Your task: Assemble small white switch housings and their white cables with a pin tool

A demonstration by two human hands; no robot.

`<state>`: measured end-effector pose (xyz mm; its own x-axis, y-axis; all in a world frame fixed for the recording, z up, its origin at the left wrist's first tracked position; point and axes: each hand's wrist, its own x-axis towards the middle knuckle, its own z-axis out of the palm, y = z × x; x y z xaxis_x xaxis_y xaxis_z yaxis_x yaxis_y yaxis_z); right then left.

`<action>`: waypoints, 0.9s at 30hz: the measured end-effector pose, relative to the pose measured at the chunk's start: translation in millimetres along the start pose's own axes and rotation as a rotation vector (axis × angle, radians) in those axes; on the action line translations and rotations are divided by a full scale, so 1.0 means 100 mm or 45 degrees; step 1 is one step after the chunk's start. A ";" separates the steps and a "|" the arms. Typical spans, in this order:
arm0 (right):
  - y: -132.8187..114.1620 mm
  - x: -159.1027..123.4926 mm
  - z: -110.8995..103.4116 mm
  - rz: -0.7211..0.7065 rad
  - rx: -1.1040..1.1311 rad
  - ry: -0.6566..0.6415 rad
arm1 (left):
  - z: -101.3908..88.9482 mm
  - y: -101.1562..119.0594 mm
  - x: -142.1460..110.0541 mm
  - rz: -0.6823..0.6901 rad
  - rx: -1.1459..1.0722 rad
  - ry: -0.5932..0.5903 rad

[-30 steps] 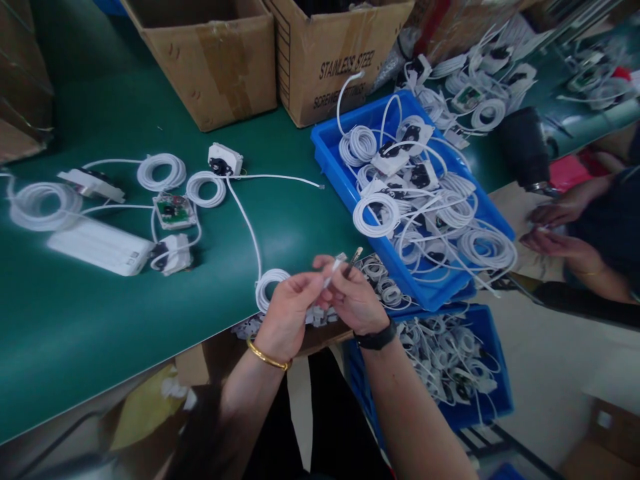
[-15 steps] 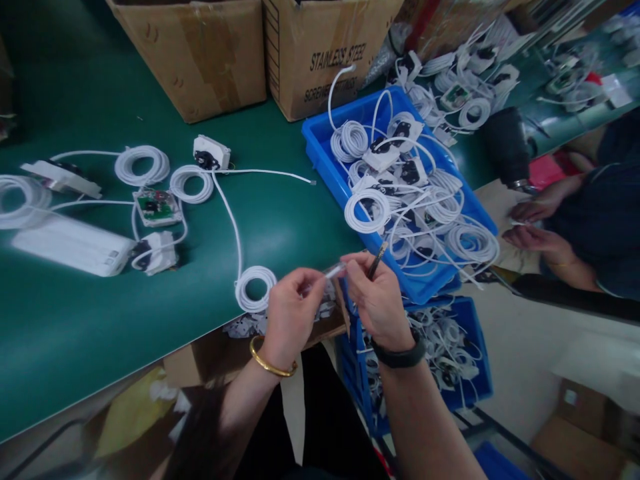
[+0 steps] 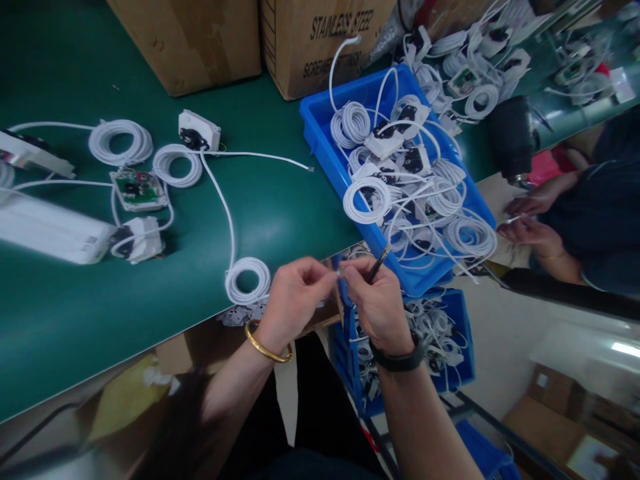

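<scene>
My left hand (image 3: 300, 287) is closed in a pinch on what looks like the end of a white cable; its fingers cover most of it. The coil (image 3: 247, 280) of white cable lies at the table edge beside that hand. Almost touching it, my right hand (image 3: 376, 300) pinches a small clear-white tip at the same spot. A thin dark tool (image 3: 379, 263), perhaps tweezers, also sits in the right hand and points up and right. From the coil a cable runs up to a white housing (image 3: 200, 131) with a black part.
A blue bin (image 3: 325, 160) full of coiled cables stands right of the hands, with another blue bin (image 3: 467, 333) below. Cardboard boxes (image 3: 320, 47) line the back. At left are a circuit board (image 3: 140, 189) and a white case (image 3: 55, 230). A co-worker's hands (image 3: 530, 227) work at right.
My hands have drawn closer together, and the white piece that showed between the fingers is now mostly covered. The whole view has shifted slightly.
</scene>
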<state>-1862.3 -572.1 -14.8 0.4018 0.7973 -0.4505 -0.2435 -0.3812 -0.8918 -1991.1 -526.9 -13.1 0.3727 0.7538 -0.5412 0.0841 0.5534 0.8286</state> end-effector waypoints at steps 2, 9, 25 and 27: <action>0.00 -0.01 0.00 -0.024 -0.026 0.005 | 0.00 0.00 0.00 0.010 0.006 -0.004; 0.02 -0.05 0.01 -0.035 -0.035 0.068 | 0.02 0.00 -0.01 0.118 0.157 0.003; -0.05 -0.08 0.08 -0.267 -0.306 0.137 | 0.05 0.11 -0.17 0.305 0.336 0.084; -0.03 -0.09 0.10 -0.269 -0.286 0.175 | 0.05 0.11 -0.16 0.298 0.319 0.067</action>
<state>-1874.3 -573.3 -7.8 0.5414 0.8050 -0.2426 0.0522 -0.3202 -0.9459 -1991.5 -535.3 5.3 0.3613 0.8706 -0.3339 0.2291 0.2642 0.9369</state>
